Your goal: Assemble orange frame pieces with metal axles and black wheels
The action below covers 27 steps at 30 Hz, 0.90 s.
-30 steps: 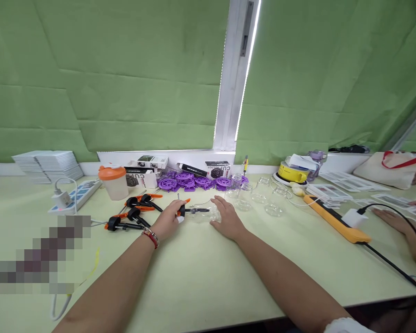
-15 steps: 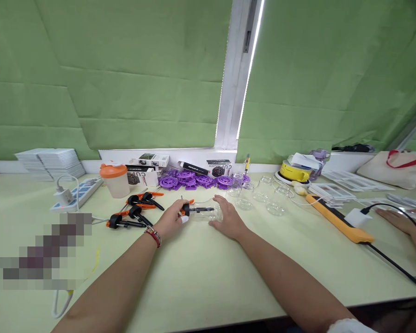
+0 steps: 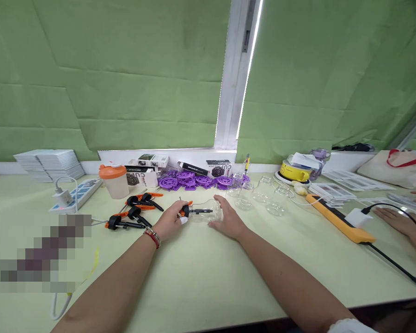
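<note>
A clear glass bottle (image 3: pixel 205 213) lies on its side between my hands, just over the table. Its black top with an orange lever (image 3: pixel 185 211) sits at the neck, and a black tube runs inside the glass. The fingers of my left hand (image 3: pixel 171 221) are closed around that top. My right hand (image 3: pixel 230 220) grips the bottle's base end between thumb and fingers. To the left lie several loose black-and-orange tops (image 3: pixel 135 213) with tubes. Several clear glass bottles without tops (image 3: pixel 276 203) stand to the right.
Purple plastic wheel-like parts (image 3: pixel 203 181) and cup holder boxes (image 3: pixel 142 178) line the back. An orange-lidded cup (image 3: pixel 114 182) and a white power strip (image 3: pixel 79 194) stand left. At right are an orange power strip (image 3: pixel 339 219), a yellow container (image 3: pixel 293 173) and another person's hand (image 3: pixel 390 219).
My hands and the bottle keep almost the same place and pose. At the right edge, the other person's farther hand has shifted slightly.
</note>
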### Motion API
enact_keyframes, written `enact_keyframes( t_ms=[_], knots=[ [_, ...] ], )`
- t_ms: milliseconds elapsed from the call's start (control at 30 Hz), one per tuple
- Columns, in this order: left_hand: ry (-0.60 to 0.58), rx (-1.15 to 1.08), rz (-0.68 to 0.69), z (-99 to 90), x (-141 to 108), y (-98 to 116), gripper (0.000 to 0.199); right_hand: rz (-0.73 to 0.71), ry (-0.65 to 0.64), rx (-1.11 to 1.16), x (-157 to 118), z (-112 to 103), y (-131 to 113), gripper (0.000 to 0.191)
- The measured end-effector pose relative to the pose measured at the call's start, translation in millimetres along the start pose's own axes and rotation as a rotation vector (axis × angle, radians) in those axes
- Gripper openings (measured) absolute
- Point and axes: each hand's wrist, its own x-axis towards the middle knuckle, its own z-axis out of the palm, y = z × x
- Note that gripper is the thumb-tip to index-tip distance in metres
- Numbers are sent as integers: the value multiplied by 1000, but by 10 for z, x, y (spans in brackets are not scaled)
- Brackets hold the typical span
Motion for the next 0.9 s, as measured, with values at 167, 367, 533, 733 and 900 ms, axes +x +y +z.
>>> enact_keyframes(
  t_ms=[167,367,533,733,900],
  knots=[
    [4,5,-1,-7,-3,-8,46,103,-7,218,24,5,79,84],
    [12,8,-8,-6,-8,6,44,198,-33,294,63,43,153,71],
    [-2,22,-6,-15,-8,3,45,227,-81,315,37,-7,131,71],
    [8,45,-9,-36,-1,-30,46,149,-159,551,21,-53,132,79],
    [32,26,8,-35,0,-77,46,247,-152,536,53,-10,150,62]
  ],
)
